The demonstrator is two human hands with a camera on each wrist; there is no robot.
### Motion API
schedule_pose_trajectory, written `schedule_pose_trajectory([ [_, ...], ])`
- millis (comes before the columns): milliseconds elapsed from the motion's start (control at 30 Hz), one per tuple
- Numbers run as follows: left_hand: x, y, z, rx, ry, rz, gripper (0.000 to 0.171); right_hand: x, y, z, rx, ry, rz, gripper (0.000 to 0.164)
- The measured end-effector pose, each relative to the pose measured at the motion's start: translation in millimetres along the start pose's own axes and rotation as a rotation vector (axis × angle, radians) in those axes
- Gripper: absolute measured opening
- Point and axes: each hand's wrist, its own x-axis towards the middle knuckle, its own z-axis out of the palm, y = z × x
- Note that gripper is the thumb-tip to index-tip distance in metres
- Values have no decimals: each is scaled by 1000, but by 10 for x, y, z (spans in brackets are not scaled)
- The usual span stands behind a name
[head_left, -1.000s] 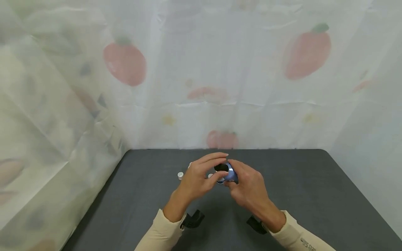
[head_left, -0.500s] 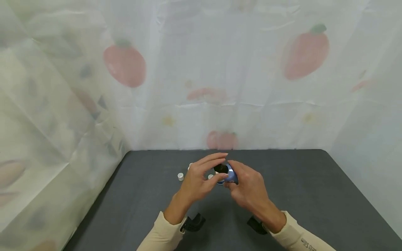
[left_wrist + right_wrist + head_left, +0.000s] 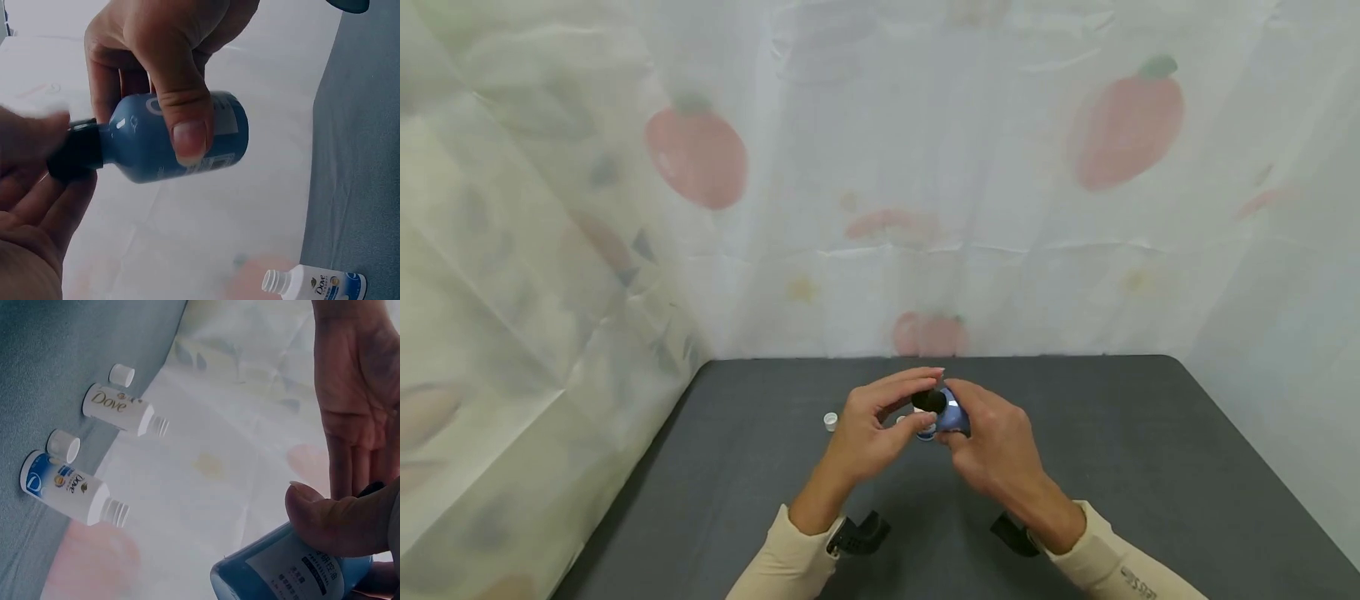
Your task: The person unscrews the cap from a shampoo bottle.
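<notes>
My right hand grips a blue bottle, which lies tilted on its side in the air above the table. The bottle's black cap points toward my left hand. Thumb and fingers of the left hand pinch around that cap; the thumb looks blurred in the left wrist view. In the right wrist view, the bottle shows a pale label and the cap is mostly hidden behind the right hand.
Two open white Dove bottles, one plain and one with a blue base, stand on the dark table. Beside them lie two white caps, the farther cap and the nearer cap. A printed curtain hangs behind the table.
The left thumb and fingers have shifted slightly around the black cap, with the thumb drawn a little to the left. The right hand and blue bottle stay almost in place.
</notes>
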Motion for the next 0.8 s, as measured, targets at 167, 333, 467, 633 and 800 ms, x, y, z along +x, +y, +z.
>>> schedule_pose_trajectory([
  [167, 2, -1, 4, 2, 22, -20, 36, 6, 7, -4, 13, -2, -7, 54],
  [333, -16, -60, 32, -58, 47, -14, 30, -6, -10, -6, 12, -14, -4, 56],
  [467, -37, -84, 27, -193, 9, -31, 36, -9, -18, -14, 21, -11, 8, 59],
  [633, -48, -80, 26, -156, 22, -36, 34, -12, -29, -20, 24, -15, 12, 56],
  [800, -34, -81, 65, -146, 87, -52, 30, -7, -49, -22, 21, -33, 12, 56],
])
